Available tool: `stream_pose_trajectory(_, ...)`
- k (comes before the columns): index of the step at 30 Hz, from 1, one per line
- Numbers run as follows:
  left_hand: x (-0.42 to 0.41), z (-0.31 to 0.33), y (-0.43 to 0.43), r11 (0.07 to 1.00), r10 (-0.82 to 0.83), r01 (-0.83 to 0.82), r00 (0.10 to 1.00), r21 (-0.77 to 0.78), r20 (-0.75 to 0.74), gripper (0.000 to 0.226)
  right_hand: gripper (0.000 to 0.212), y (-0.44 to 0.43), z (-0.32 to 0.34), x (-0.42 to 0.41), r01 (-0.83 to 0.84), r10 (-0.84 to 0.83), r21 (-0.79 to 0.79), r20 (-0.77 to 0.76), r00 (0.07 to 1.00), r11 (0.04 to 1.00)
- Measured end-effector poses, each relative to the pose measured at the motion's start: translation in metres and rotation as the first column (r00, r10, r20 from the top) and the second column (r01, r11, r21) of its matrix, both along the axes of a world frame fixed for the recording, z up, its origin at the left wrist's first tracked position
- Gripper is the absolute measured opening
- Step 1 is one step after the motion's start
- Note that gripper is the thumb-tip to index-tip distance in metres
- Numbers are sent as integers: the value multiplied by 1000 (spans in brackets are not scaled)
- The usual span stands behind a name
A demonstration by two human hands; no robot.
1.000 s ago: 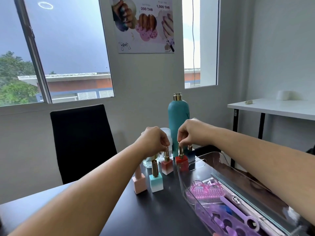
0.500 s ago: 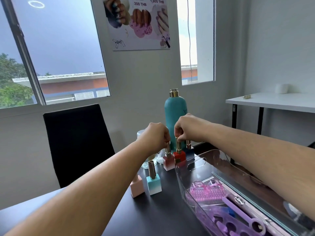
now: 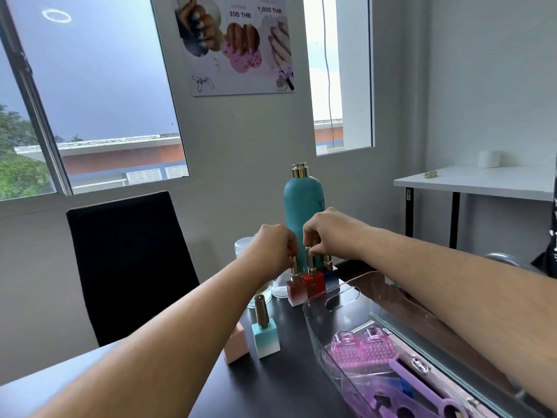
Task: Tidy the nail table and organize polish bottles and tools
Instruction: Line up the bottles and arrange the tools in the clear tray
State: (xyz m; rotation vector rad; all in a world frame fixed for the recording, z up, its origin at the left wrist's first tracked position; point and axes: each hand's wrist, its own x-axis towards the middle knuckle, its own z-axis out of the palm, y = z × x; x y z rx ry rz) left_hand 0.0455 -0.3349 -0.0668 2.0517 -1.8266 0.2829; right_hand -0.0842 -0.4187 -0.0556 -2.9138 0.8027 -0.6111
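The left hand [image 3: 275,248] pinched the pink-white square polish bottle [image 3: 294,294] by its gold cap, the right hand [image 3: 330,233] the red square bottle [image 3: 315,282] likewise, both probably light, slick, breakable glass.

- Pink-and-white polish bottle [image 3: 294,292]: upright on the dark counter [image 3: 271,390], its gold cap pinched by the left grip [image 3: 275,248].
- Red polish bottle [image 3: 315,282]: upright just beside the pink one, cap pinched by the right grip [image 3: 328,233].
- Blue polish bottle [image 3: 331,277]: upright beside the red, partly hidden.
- Teal-and-white polish bottle [image 3: 265,339] and peach polish bottle [image 3: 236,346]: upright, side by side, nearer.
- Clear tray [image 3: 316,333]: holds pink tools [image 3: 358,354] and purple tools [image 3: 416,384].
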Motion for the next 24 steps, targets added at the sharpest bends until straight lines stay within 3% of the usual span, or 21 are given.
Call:
stream_pose_trajectory(11, 1, -2, -1, 1000, 2, -2, 1000, -22, -29, 16, 15, -2, 0, -1, 1, -1, 16, 6, 1000, 1000)
stream_pose_trajectory(18, 4, 10, 20, 995, -62, 60, 998, -73, -16, 33, 23, 7, 8, -11, -13, 5, 87, 88, 996, 996)
stream_pose_trajectory(24, 18, 43, 75, 985, -19, 19, 1000, -172, -1, 18, 16, 52, 20, -14, -95, 80, 104, 138, 987, 990)
